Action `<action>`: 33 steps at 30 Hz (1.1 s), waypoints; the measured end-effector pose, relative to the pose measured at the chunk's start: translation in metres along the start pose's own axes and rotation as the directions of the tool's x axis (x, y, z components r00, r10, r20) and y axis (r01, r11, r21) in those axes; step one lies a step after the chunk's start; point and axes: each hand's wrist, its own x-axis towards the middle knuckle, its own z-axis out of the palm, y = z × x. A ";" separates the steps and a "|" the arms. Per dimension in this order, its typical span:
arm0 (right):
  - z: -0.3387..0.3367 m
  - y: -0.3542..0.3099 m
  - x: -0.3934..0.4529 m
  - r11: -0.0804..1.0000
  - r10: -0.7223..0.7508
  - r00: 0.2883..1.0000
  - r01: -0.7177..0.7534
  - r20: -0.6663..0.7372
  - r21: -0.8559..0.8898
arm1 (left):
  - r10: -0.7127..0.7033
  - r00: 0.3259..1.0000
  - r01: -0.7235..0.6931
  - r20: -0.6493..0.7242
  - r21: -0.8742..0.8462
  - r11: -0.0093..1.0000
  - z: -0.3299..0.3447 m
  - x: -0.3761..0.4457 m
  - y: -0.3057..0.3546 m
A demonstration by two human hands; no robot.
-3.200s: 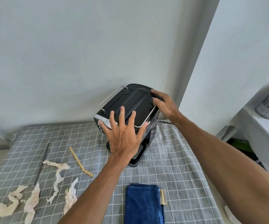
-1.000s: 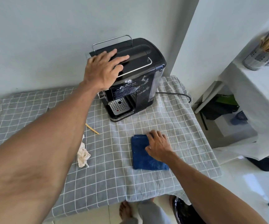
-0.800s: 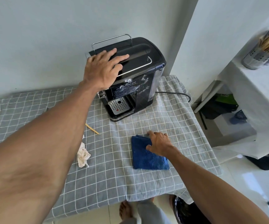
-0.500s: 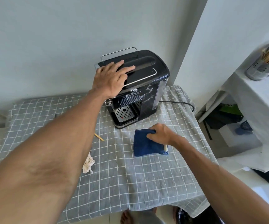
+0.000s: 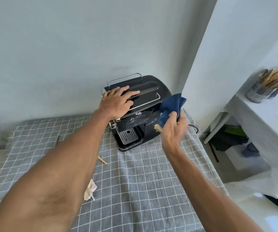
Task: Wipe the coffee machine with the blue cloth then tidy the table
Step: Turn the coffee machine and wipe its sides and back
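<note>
The black coffee machine (image 5: 149, 91) stands at the back of the table against the wall, its drip tray facing me. My left hand (image 5: 118, 101) rests flat on the machine's top, fingers straight. My right hand (image 5: 174, 129) grips the bunched blue cloth (image 5: 170, 106) in the air, right beside the machine's front right corner. White smears show on the machine's front panel next to the cloth. A pale tag of the cloth sticks out below my thumb.
The table carries a grey checked tablecloth (image 5: 143, 181). A crumpled tissue scrap (image 5: 89, 191) and a yellow stick (image 5: 102, 160) lie left of centre, partly hidden by my left arm. A white shelf at the right holds a metal utensil holder (image 5: 260, 93). The power cord (image 5: 194, 128) runs behind my right hand.
My right hand closed on the blue cloth, lifted it off the table and brought it up to the machine's right front. My left hand stayed on the machine's top.
</note>
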 end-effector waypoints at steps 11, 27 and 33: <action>0.024 0.051 0.017 0.946 0.126 0.979 -0.168 -0.162 -0.278 | 0.068 0.997 -0.065 -0.042 0.069 0.995 0.002 0.001 -0.006; 0.038 0.063 -0.020 0.892 -0.317 0.921 0.371 0.228 -0.260 | 0.016 0.999 -0.013 -0.050 0.054 0.998 0.006 0.004 -0.005; 0.067 0.070 -0.037 0.895 -0.281 0.932 0.340 0.228 -0.288 | 0.017 0.999 -0.015 -0.039 0.060 0.998 0.007 0.005 -0.008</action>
